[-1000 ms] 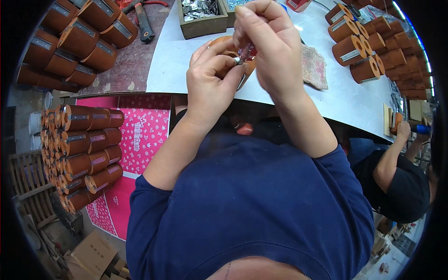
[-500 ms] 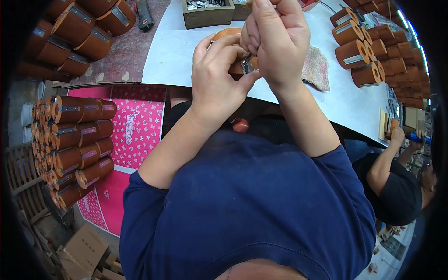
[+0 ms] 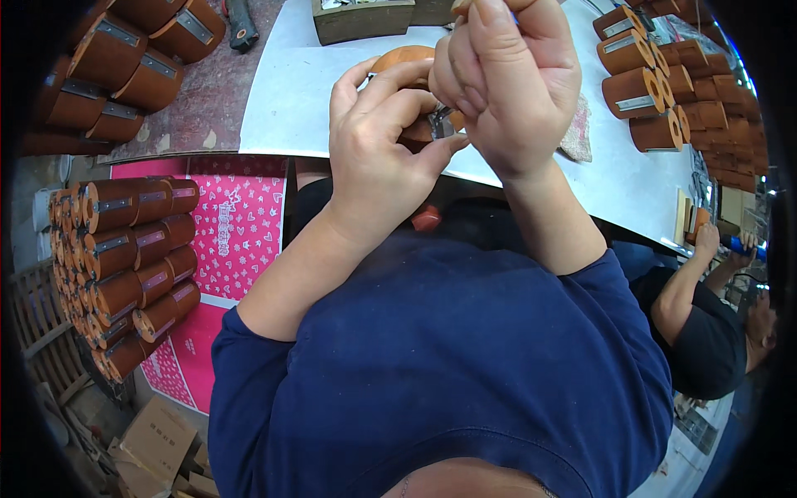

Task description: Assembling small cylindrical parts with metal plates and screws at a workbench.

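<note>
My left hand [image 3: 378, 137] is closed round a brown wooden cylinder [image 3: 403, 56] on the white worktop, fingers over its far side and thumb at its near side. A shiny metal piece [image 3: 442, 124] shows on the cylinder between my hands. My right hand [image 3: 515, 91] is a raised fist just to the right, with the thumb pressed on the curled fingers. What sits inside the fist is mostly hidden. A thin metal bit comes out below it toward the metal piece, and a trace of blue shows at the knuckles.
Brown cylinders with metal strips are stacked at the left [image 3: 112, 241], upper left [image 3: 124, 58] and right [image 3: 635, 91]. A wooden box [image 3: 361, 23] stands at the back, and a cloth [image 3: 579, 137] lies right of my fist. A co-worker [image 3: 697, 324] is at the far right.
My right fist has risen slightly and moved a little right, keeping its grip. My left hand still holds the cylinder. The whole view has shifted a little.
</note>
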`<state>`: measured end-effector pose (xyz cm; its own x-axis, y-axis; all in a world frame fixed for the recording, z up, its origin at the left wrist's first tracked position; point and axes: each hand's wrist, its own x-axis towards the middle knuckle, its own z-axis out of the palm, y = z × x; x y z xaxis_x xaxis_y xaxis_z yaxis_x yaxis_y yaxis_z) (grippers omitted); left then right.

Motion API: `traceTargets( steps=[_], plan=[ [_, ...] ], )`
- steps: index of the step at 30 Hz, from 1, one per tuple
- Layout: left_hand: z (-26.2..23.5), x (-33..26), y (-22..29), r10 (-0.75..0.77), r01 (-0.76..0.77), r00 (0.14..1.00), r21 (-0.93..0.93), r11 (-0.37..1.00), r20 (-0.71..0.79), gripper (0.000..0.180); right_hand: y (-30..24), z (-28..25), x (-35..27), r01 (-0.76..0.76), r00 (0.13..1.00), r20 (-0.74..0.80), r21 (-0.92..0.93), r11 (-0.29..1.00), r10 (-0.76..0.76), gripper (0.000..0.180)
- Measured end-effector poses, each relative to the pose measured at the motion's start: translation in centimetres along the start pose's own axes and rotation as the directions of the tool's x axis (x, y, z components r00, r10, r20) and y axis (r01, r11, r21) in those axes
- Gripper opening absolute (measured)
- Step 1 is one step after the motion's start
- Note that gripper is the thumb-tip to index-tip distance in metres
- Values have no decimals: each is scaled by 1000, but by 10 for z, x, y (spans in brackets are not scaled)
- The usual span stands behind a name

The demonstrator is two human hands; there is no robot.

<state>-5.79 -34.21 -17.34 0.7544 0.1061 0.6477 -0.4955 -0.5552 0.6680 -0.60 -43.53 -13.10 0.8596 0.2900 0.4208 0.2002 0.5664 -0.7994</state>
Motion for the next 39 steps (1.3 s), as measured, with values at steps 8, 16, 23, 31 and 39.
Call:
traceTargets(
  steps=[8,16,23,31,39],
  plan=[
    [-3,3,-2,-14,22,996,-94,995,90,26,1,-12,4,-101,978,194,112,989,78,10],
    [-6,7,-4,-19,31,995,-125,992,98,30,-11,8,0,222,975,97,-383,897,-199,7],
    [-65,38,-26,146,-282,835,184,942,530,33,-70,-33,13,416,887,266,-99,904,-379,22],
    [-28,17,-9,39,-101,974,275,956,223,44,-35,-28,-2,283,957,105,-122,951,-272,21],
    [-53,23,-31,37,-50,937,29,998,349,33,-18,-8,3,117,993,-24,115,986,-115,11]
  ],
)
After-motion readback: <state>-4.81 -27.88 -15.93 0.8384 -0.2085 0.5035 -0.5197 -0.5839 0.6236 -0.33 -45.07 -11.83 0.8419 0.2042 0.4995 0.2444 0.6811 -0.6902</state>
